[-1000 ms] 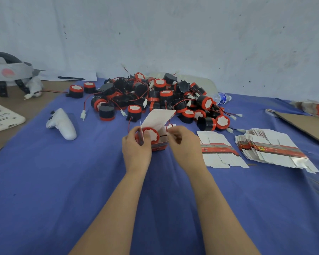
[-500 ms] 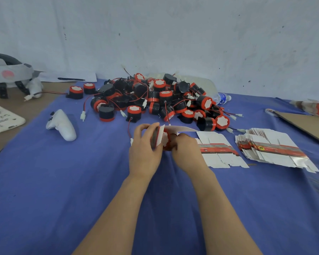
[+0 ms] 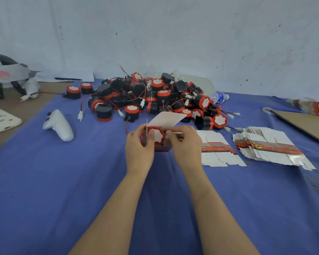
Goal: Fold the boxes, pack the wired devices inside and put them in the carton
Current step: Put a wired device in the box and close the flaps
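Half a second ago the white flap lay folded down over the box between the hands. Now it stands raised and tilted toward the far side, and the round white-and-red face of the wired device (image 3: 157, 135) shows again inside the open top.

The left hand (image 3: 139, 150) curls its fingers (image 3: 151, 134) around the left side of the small box (image 3: 162, 147), thumb against a thin upright side flap, closed on the card. The right hand (image 3: 185, 144) pinches the right edge of the box near the device, fingers bent tight. The box sits at mid-worktop, just this side of the heap.

The box is thin glossy card, white inside with a dark red band outside. The device is a short black cylinder with a red rim and a scalloped white disc on its face.

Farther off lies a pile of like devices (image 3: 155, 96) tangled in red and black wires with white plugs. To the right lie flat box blanks (image 3: 216, 151) and a fanned stack of blanks (image 3: 269, 146), white with red stripes. A smooth white controller (image 3: 60, 125) rests at left on the blue cloth worktop (image 3: 63, 181).
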The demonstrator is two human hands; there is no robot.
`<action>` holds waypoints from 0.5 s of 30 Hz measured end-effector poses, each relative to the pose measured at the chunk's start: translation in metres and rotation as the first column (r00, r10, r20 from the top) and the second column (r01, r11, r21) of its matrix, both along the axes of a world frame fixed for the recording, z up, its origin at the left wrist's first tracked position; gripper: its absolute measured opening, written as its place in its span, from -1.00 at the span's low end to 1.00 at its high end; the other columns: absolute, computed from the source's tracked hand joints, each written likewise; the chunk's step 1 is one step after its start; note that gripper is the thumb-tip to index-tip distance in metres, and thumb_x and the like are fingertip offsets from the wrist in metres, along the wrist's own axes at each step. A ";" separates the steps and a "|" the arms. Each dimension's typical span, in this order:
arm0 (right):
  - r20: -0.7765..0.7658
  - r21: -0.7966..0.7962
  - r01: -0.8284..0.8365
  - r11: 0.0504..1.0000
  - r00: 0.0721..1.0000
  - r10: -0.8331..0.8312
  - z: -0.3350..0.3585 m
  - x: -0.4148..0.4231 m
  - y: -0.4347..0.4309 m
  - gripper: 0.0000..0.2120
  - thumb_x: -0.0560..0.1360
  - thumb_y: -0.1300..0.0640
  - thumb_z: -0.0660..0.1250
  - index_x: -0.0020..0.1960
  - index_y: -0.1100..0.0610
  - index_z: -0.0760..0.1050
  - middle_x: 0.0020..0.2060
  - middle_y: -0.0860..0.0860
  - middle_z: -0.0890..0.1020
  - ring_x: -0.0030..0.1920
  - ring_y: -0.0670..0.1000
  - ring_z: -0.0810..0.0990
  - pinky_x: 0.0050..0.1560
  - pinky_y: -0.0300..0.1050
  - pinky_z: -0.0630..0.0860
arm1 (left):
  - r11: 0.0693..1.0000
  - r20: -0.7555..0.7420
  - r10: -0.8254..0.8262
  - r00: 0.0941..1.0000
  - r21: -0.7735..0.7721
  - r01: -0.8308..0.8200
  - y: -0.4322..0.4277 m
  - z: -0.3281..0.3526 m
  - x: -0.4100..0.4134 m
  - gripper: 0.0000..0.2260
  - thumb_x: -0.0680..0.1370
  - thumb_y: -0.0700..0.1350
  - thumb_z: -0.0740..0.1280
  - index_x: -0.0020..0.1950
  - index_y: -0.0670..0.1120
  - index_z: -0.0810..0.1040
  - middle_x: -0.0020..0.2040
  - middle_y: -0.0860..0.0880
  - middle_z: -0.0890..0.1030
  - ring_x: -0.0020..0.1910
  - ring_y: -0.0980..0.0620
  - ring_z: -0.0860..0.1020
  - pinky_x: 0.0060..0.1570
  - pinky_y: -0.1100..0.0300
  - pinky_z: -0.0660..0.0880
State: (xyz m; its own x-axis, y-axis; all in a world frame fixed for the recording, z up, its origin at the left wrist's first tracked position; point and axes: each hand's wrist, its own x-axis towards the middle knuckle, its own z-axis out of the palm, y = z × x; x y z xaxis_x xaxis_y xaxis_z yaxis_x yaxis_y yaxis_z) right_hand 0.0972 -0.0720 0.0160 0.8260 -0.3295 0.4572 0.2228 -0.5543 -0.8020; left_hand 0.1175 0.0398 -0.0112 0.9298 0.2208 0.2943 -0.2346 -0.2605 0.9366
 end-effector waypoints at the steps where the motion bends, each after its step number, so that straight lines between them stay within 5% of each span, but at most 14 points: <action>1: 0.004 -0.017 0.014 1.000 1.000 -0.014 0.000 0.001 -0.001 -0.88 0.53 0.23 0.33 -0.01 0.13 0.63 -0.06 -0.05 0.47 -0.20 -0.32 0.49 -0.19 -0.62 0.31 | 1.000 -0.008 0.001 1.000 -0.002 -0.001 0.000 0.000 0.000 -0.71 0.61 0.01 0.23 0.31 0.02 0.50 0.21 -0.03 0.50 0.10 -0.02 0.52 0.09 0.17 0.47; 5: -0.006 -0.158 0.034 0.987 0.999 -0.035 -0.004 0.002 -0.001 -0.84 0.55 0.25 0.29 0.05 0.18 0.62 -0.07 0.00 0.52 -0.18 -0.20 0.46 -0.13 -0.60 0.30 | 1.000 -0.038 -0.010 0.999 -0.026 0.009 0.001 0.000 0.001 -0.71 0.61 0.02 0.24 0.30 0.03 0.50 0.21 -0.02 0.52 0.14 -0.01 0.52 0.14 0.09 0.50; 8: 0.000 -0.075 0.049 0.996 0.999 -0.049 -0.006 0.003 0.000 -0.92 0.53 0.25 0.30 0.00 0.12 0.51 -0.09 0.02 0.60 -0.09 -0.02 0.56 -0.05 -0.26 0.49 | 0.999 -0.020 -0.035 0.999 -0.016 0.034 -0.001 0.001 -0.001 -0.72 0.60 0.02 0.25 0.30 0.05 0.52 0.18 0.01 0.54 0.11 -0.04 0.55 0.15 0.03 0.50; 11: -0.058 -0.095 0.153 0.984 0.986 -0.159 -0.006 0.007 -0.004 -0.91 0.52 0.16 0.35 0.00 0.06 0.47 -0.04 0.04 0.57 0.05 0.09 0.51 0.06 0.02 0.48 | 0.998 0.002 -0.039 0.999 -0.043 0.039 -0.002 0.002 -0.002 -0.73 0.60 0.02 0.26 0.29 0.07 0.52 0.17 0.06 0.51 0.12 -0.02 0.54 0.17 0.05 0.49; 15: -0.265 0.200 0.167 0.965 0.958 -0.110 -0.004 0.009 -0.016 -0.43 0.45 0.05 0.45 0.37 0.12 0.31 0.28 0.09 0.42 0.29 0.13 0.40 0.25 0.04 0.40 | 0.996 0.012 -0.072 0.997 -0.055 0.072 -0.001 0.002 -0.004 -0.72 0.58 -0.01 0.29 0.30 0.10 0.50 0.15 0.10 0.46 0.14 0.00 0.53 0.17 0.07 0.50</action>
State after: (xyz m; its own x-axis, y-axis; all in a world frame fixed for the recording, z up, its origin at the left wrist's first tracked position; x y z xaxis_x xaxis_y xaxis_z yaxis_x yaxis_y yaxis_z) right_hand 0.1059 -0.0884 0.0118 0.8433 -0.5172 0.1464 -0.0663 -0.3703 -0.9265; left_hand 0.1139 0.0386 -0.0090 0.9409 0.1697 0.2929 -0.2603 -0.1905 0.9465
